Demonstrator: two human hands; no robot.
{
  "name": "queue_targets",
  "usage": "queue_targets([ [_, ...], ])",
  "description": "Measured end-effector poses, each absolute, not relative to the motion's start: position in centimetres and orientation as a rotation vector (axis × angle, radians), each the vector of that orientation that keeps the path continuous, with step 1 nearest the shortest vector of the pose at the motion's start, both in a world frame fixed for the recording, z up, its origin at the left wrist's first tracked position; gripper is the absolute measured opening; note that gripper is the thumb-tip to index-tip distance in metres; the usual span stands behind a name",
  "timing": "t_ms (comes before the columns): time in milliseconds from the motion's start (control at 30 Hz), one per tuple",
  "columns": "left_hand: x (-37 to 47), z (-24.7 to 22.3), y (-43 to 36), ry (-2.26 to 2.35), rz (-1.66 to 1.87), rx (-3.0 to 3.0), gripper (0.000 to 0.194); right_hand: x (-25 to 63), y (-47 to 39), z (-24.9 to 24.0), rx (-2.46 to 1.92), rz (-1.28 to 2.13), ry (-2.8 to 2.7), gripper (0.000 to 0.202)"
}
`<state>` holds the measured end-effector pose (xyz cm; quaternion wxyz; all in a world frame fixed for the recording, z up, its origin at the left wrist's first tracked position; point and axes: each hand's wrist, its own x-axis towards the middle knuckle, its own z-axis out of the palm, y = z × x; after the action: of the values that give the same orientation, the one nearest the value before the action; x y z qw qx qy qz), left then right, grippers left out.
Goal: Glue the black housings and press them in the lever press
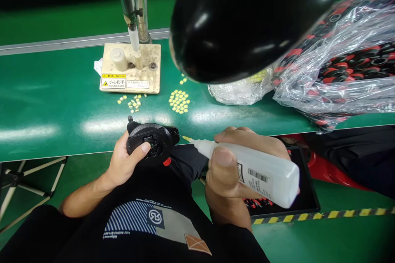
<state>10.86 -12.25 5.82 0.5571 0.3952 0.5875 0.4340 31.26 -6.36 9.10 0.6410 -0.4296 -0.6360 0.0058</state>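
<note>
My left hand (125, 162) grips a round black plastic part (160, 141) with a ribbed rim, its thumb pressed on the centre. A small red piece (167, 161) shows at the part's lower edge. In my right hand (228, 164) is a white squeeze bottle (262, 170) with a barcode label, tilted so its thin yellow-based needle points left. The needle tip is at the right-hand lug of the black part; whether it touches cannot be made out. Beyond the part, several small yellow-and-white pieces (179, 101) lie on the green table (70, 123).
A press with a cream base (154, 59) and a warning label stands at the back. A large black rounded object (234, 24) hangs in front. At right are plastic bags (308, 90) of black-and-red parts. A black tray (313, 201) sits below the table edge.
</note>
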Motion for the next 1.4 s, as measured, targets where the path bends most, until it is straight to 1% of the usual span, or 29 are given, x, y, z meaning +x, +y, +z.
queue_targets([
  [67,11.0,6.2,-12.1,1.424,1.024,0.959,0.045,31.5,-6.5,9.2,-0.976,-0.002,-1.476,0.022],
  [100,11.1,6.4,-12.0,1.433,1.025,0.971,0.045,31.7,-6.5,9.1,-0.960,-0.011,-1.498,0.021],
  [200,11.4,6.9,-11.9,1.431,1.037,1.007,0.045,32.1,-6.9,8.9,-0.892,-0.026,-1.607,0.007],
  [233,11.4,6.9,-11.9,1.425,1.042,1.018,0.044,32.2,-7.0,8.9,-0.883,-0.024,-1.636,0.008],
  [333,11.4,6.8,-12.1,1.419,1.053,1.053,0.042,32.2,-7.5,9.1,-0.941,0.033,-1.685,0.024],
  [400,11.4,6.7,-12.3,1.414,1.061,1.078,0.042,32.0,-7.7,9.2,-0.982,0.064,-1.729,0.026],
  [467,11.3,6.7,-12.3,1.410,1.065,1.088,0.041,31.9,-7.8,9.3,-0.988,0.059,-1.739,0.021],
  [567,11.2,6.8,-12.3,1.410,1.052,1.059,0.040,31.8,-7.5,9.0,-0.944,-0.011,-1.663,0.005],
  [700,11.2,6.6,-12.0,1.377,1.036,0.973,0.045,32.0,-7.2,8.3,-0.920,-0.075,-1.631,0.023],
  [900,11.3,6.3,-12.0,1.309,1.016,0.796,0.045,31.8,-6.6,7.8,-0.905,-0.124,-1.618,0.024],
  [967,11.3,6.3,-12.0,1.277,1.004,0.749,0.045,31.6,-6.5,7.7,-0.909,-0.130,-1.625,0.020],
  [1033,11.3,6.4,-11.9,1.234,0.996,0.701,0.045,31.5,-6.7,7.5,-0.907,-0.106,-1.627,0.008],
  [1067,11.4,6.5,-11.9,1.215,0.993,0.672,0.045,31.5,-6.8,7.5,-0.908,-0.083,-1.630,0.006],
  [1133,11.5,6.7,-11.7,1.181,0.984,0.608,0.046,31.5,-7.0,7.4,-0.913,-0.035,-1.643,0.018],
  [1167,11.6,6.8,-11.6,1.165,0.976,0.575,0.046,31.5,-7.0,7.3,-0.917,-0.014,-1.655,0.019],
  [1267,12.1,7.1,-11.2,1.116,0.962,0.505,0.045,31.5,-6.6,7.1,-0.881,-0.035,-1.632,0.005],
  [1333,12.2,7.1,-10.9,1.098,0.959,0.488,0.046,31.8,-6.0,6.6,-0.866,-0.086,-1.417,0.022],
  [1367,12.2,7.0,-10.8,1.097,0.958,0.490,0.047,32.1,-5.8,6.2,-0.888,-0.051,-1.260,0.029],
  [1400,12.0,6.8,-10.7,1.099,0.952,0.497,0.049,32.6,-5.5,5.8,-0.928,0.054,-1.083,0.033],
])
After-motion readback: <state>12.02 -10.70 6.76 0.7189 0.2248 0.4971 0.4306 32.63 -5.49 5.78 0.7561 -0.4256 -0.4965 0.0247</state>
